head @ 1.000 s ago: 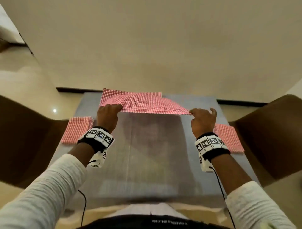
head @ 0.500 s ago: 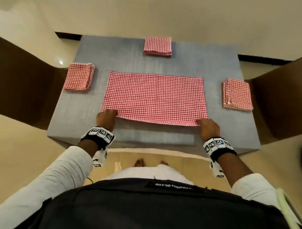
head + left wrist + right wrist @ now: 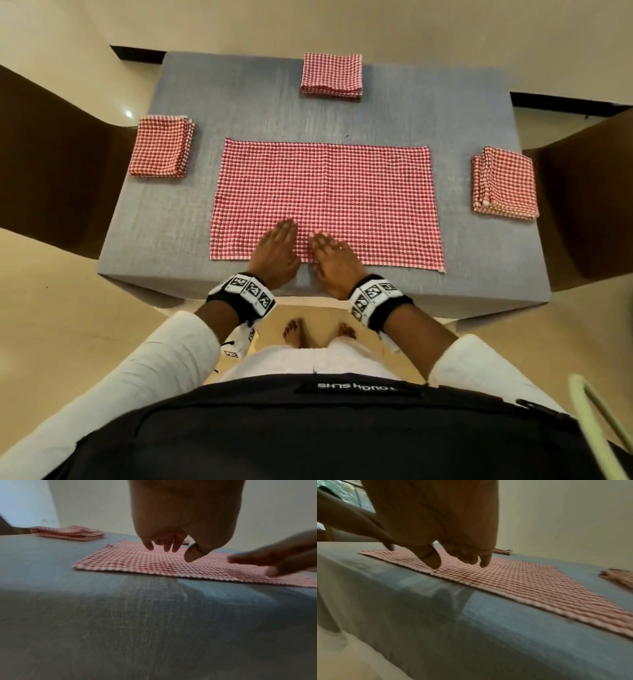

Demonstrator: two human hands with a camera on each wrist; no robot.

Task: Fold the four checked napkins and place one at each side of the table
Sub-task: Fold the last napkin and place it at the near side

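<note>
Both grips flat, left hand point(image 3: 275, 253) and right hand point(image 3: 329, 262) smooth my half-folded napkin point(image 3: 325, 202); three napkins already placed.

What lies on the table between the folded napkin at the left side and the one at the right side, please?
In the head view, the spread napkin lies between them, both hands flat on its near edge.
</note>
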